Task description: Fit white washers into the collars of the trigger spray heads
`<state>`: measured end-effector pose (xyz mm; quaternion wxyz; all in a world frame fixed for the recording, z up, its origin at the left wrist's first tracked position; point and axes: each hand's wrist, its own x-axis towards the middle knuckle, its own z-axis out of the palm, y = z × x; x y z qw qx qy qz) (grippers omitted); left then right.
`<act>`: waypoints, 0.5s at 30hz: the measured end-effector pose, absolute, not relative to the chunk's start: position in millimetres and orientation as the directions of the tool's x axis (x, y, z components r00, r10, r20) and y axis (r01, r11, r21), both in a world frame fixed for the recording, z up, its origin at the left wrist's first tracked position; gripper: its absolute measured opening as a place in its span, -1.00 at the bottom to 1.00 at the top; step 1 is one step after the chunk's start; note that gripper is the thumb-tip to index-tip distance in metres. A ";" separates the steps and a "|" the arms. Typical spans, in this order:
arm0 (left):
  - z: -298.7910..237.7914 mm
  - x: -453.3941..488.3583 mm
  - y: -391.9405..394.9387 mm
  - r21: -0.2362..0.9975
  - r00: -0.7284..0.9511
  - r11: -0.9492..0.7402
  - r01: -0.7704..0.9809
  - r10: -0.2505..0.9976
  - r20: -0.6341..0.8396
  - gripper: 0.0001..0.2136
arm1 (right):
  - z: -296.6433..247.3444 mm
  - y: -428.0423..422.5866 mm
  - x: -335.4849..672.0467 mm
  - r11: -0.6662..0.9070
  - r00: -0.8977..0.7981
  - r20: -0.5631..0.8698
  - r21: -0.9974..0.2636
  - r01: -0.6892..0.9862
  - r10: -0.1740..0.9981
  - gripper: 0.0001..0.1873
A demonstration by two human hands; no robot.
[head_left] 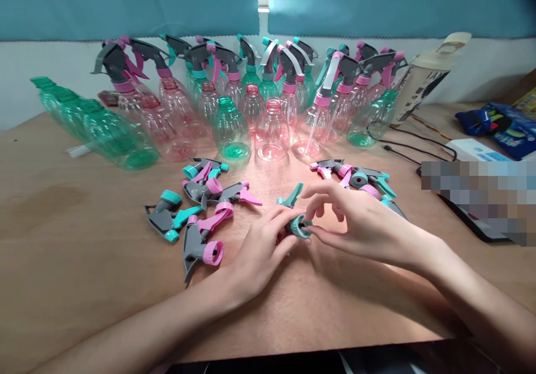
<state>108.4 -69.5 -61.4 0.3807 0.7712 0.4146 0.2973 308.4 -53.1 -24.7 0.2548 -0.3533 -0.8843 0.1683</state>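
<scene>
My left hand [262,245] is wrapped round a grey and teal trigger sprayer head [300,226], with its teal collar turned toward my right hand and its trigger pointing up. The thumb and fingertips of my right hand [355,217] are drawn together at the collar's opening. Whatever they pinch there is too small or hidden to make out. Left of my left hand lie loose sprayer heads, among them a pink-collared one [203,251] and a teal-collared one [164,215]. Beyond my right hand is another group of loose sprayer heads [358,178].
Behind stand rows of pink bottles [272,134] and green bottles [231,131], several topped with sprayer heads. Tilted green bottles [113,134] are at left. A white tumbler [427,84], a black cable [412,145] and a blue packet [502,128] are at right.
</scene>
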 end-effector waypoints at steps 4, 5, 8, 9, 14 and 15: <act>-61.6 108.6 -69.9 0.834 0.474 -0.360 0.418 0.870 0.138 -0.65 | -23.5 -55.6 307.8 0.691 -0.619 0.322 -0.453 0.564 0.716 -0.58; -61.3 108.9 -69.6 0.836 0.463 -0.354 0.419 0.875 0.138 -0.64 | -25.0 -56.3 305.5 0.699 -0.615 0.341 -0.442 0.562 0.711 -0.60; -59.2 109.9 -68.0 0.851 0.416 -0.324 0.414 0.898 0.139 -0.66 | -32.5 -58.1 297.1 0.735 -0.582 0.448 -0.418 0.535 0.679 -0.66; -58.3 110.1 -67.4 0.857 0.401 -0.312 0.409 0.905 0.138 -0.68 | -35.3 -58.6 294.7 0.741 -0.556 0.491 -0.421 0.523 0.671 -0.67; -56.7 110.5 -68.2 0.865 0.390 -0.300 0.401 0.911 0.135 -0.71 | -42.5 -58.7 293.4 0.658 -0.417 0.509 -0.583 0.477 0.753 -0.71; -56.6 110.3 -69.4 0.858 0.397 -0.315 0.406 0.906 0.144 -0.69 | -42.2 -58.2 294.7 0.632 -0.411 0.482 -0.628 0.453 0.774 -0.73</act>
